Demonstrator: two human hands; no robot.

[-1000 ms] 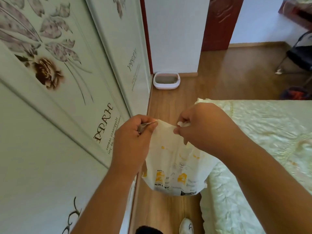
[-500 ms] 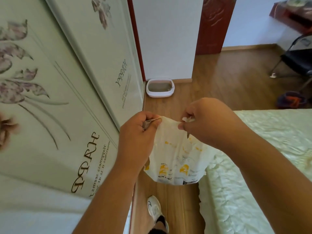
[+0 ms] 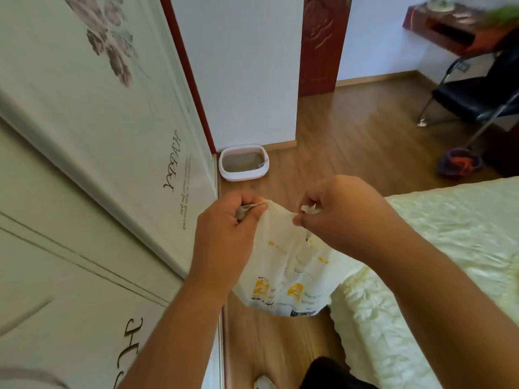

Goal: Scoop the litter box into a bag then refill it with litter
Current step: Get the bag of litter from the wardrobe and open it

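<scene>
A white plastic bag (image 3: 289, 279) with yellow print hangs in front of me, held at its top by both hands. My left hand (image 3: 224, 234) grips the bag's left top edge. My right hand (image 3: 337, 217) pinches the right top edge. Ahead on the wooden floor stands a white litter box (image 3: 243, 175) with grey litter inside, against the white wall in the corner beside the wardrobe. A scoop handle seems to lie in its right side.
A pale wardrobe (image 3: 98, 164) with flower prints and lettering runs along my left. A bed with a cream quilted cover (image 3: 435, 262) fills the right. A narrow strip of wooden floor leads to the box. A black chair (image 3: 474, 99) and a purple item (image 3: 460, 164) stand at far right.
I have walked forward along the wardrobe; the litter box looks nearer and larger. Both hands keep their hold on the bag's top.
</scene>
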